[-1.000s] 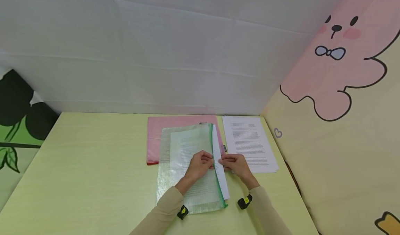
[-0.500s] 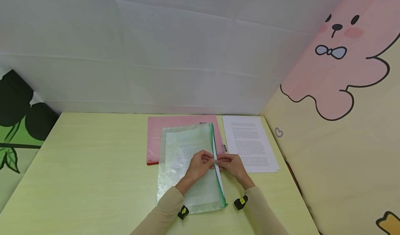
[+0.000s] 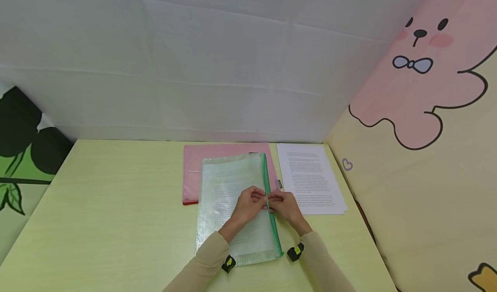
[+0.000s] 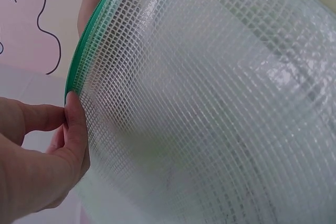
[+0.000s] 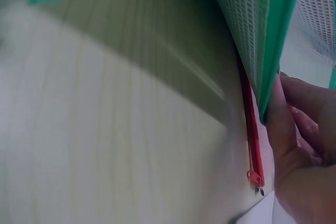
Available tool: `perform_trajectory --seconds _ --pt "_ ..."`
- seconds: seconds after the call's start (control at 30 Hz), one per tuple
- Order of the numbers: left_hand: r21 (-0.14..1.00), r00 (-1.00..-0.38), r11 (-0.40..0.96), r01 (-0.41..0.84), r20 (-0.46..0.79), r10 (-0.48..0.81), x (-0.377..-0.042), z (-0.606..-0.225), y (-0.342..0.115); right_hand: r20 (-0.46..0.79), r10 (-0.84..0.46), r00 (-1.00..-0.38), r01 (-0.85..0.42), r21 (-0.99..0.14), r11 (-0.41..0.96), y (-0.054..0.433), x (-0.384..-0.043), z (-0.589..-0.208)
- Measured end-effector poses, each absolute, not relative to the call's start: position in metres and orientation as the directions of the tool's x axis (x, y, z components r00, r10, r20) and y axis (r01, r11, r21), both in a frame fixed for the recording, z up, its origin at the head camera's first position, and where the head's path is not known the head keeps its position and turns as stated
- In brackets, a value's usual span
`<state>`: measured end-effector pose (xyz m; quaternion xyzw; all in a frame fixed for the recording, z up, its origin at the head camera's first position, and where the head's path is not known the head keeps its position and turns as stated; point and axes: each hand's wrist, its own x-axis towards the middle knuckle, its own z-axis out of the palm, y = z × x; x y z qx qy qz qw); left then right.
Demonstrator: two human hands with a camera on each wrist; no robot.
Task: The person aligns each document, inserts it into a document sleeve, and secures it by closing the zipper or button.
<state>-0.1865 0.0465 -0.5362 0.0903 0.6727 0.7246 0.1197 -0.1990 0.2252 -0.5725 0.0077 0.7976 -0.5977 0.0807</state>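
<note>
A clear mesh zip pouch [image 3: 211, 214] with a green zipper edge [image 3: 276, 236] lies tilted on the table in the head view, printed paper showing through it. My left hand [image 3: 247, 205] pinches the pouch's near layer at the middle of the green edge, seen closely in the left wrist view as a mesh wall [image 4: 210, 103]. Facing it, my right hand [image 3: 285, 206] pinches the other green lip [image 5: 283, 24] between thumb and finger. In the right wrist view the lips stand apart. How the paper lies inside is blurred by the mesh.
Beneath the pouch, a pink zip pouch [image 3: 191, 171] with a red zipper [image 5: 254, 150] shows at the back. A stack of printed sheets [image 3: 306, 175] lies at the back right. A white curtain wall [image 3: 194, 67] rises behind the table [image 3: 116, 214], a patterned one at right.
The white paper that stuck out past the green edge has slid left into the mesh pouch. My right hand has followed it left onto the edge; my left hand has stayed nearly still.
</note>
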Motion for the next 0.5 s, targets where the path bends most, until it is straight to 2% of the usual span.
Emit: perform_trajectory --seconds 0.2,0.5 --pt "0.995 -0.955 -0.077 -0.059 -0.034 0.296 -0.1856 -0.5354 0.0477 -0.129 -0.061 -0.990 0.101 -0.936 0.337 0.2225 -0.1989 -0.5755" --pt "0.995 -0.955 -0.076 -0.071 -0.046 0.294 -0.1868 -0.5393 0.0507 -0.064 -0.106 -0.992 0.020 -0.927 0.374 0.2232 -0.1970 -0.5790"
